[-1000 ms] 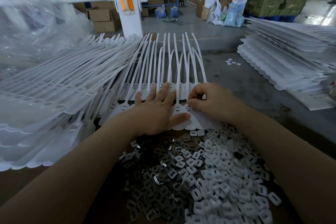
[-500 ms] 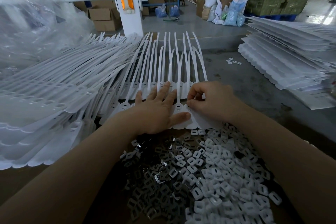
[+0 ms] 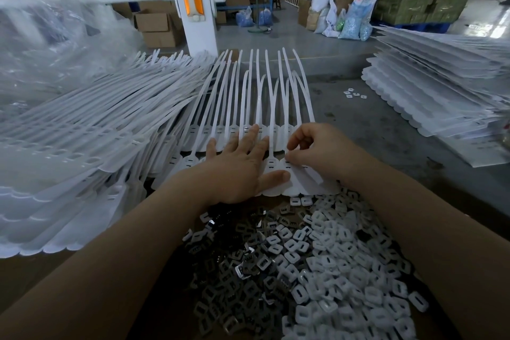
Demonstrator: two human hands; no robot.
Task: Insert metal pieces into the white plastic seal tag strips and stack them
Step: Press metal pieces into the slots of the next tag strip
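The row of white seal tag strips (image 3: 249, 107) sits right in the middle of the bench, flat tag heads toward the person and the long thin tails fanning away toward the far edge. The left hand (image 3: 240, 171) is pressed flat on the tag heads, fingers spread out and the thumb stretched to the right, so it isn't gripping anything, just pinning the row down. The right hand (image 3: 317, 150) is curled just beside it, thumb and forefinger pinched together at the slot of one tag head. Can't tell if there's a metal piece between the fingertips, too small to see.

Closer to the person there's a mixed heap: dark shiny metal pieces (image 3: 234, 265) on the left and white plastic caps (image 3: 345, 265) on the right, the two piles running into each other. Off to the left is a big slanted stack of strips (image 3: 82, 143), and another stack (image 3: 441, 91) lies on the right side. A few loose white caps (image 3: 354, 94) sit alone on the grey table (image 3: 386, 152).
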